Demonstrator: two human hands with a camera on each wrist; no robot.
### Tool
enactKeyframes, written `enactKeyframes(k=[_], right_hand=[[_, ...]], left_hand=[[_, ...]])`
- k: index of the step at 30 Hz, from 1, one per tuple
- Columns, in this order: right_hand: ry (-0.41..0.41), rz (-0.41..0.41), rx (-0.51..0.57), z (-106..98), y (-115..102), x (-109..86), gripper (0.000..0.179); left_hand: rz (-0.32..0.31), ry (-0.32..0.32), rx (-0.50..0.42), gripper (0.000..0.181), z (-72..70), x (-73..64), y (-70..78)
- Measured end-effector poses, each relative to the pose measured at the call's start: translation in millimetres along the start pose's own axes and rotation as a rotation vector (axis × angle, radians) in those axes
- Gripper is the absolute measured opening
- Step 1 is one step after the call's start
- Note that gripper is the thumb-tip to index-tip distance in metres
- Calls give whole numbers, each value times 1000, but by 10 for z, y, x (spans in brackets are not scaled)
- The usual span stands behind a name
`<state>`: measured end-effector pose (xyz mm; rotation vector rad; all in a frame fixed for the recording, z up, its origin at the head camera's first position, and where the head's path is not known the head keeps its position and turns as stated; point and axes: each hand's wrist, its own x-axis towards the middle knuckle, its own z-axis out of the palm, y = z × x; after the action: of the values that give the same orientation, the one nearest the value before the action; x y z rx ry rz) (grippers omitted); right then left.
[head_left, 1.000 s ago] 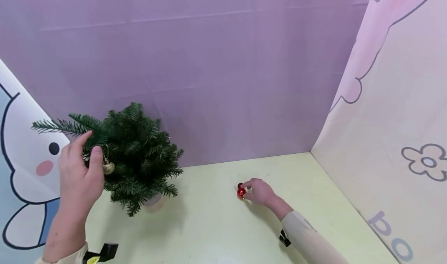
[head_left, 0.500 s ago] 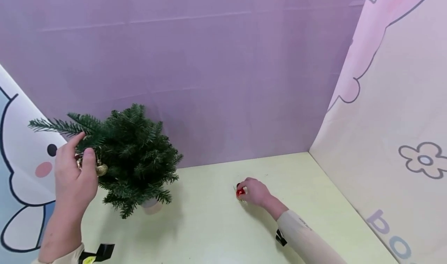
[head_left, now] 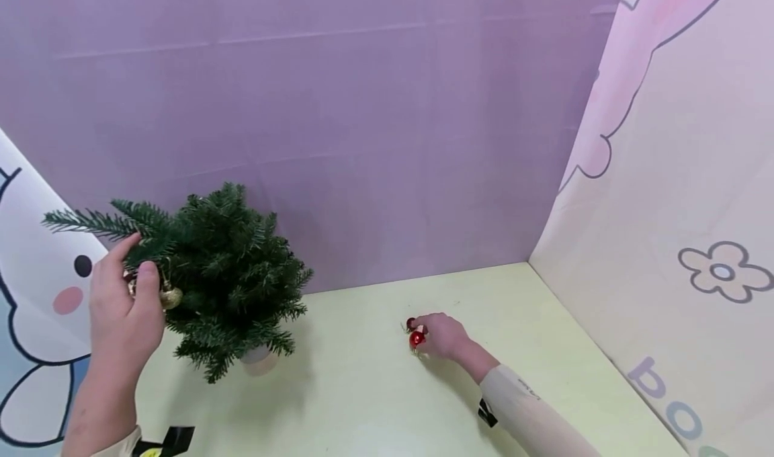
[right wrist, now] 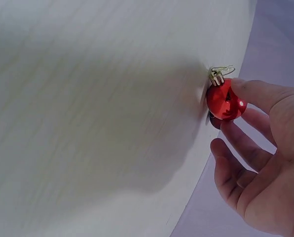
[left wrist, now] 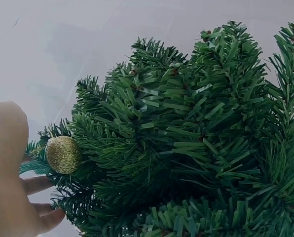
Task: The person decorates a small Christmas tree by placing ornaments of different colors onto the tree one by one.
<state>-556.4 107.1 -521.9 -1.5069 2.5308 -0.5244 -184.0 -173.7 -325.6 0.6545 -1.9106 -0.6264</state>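
A small green artificial Christmas tree (head_left: 230,269) stands on the left of the table, its pot partly hidden. My left hand (head_left: 123,302) is at its left side, fingers and thumb curled beside a glittery gold bauble (left wrist: 64,154) whose loop runs toward the fingers. More gold and dark red shows between the thumb and fingers in the head view. On the right of the tree, my right hand (head_left: 444,334) pinches a shiny red bauble (right wrist: 227,99) with a gold cap, low over the table. A darker red bauble (head_left: 411,323) lies right beside it, partly hidden in the right wrist view.
The pale yellow table (head_left: 363,390) meets a purple backdrop (head_left: 387,175) at the back. Printed cloth panels flank it: a cartoon figure (head_left: 54,329) on the left, a flower pattern (head_left: 722,272) on the right. One tree branch (head_left: 84,222) sticks out leftward.
My left hand has drawn slightly left, and the gold bauble has shifted with it. At the right hand, the shiny red bauble and the darker one now stand farther apart.
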Motion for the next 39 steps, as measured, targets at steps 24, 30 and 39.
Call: enactKeyframes(k=[24,30,39], right_hand=[[-102,-37,-64,11,-49,-68,39],[-107,-43,0,11,-6,-69,53],[-70,-57,122,87,51,-113,39]], left_hand=[[5,-9,-33,49,-38,-13,-82],[11,12,-49,48,-36,-9,-102],[25,5,-67,48,19,-38,-101]])
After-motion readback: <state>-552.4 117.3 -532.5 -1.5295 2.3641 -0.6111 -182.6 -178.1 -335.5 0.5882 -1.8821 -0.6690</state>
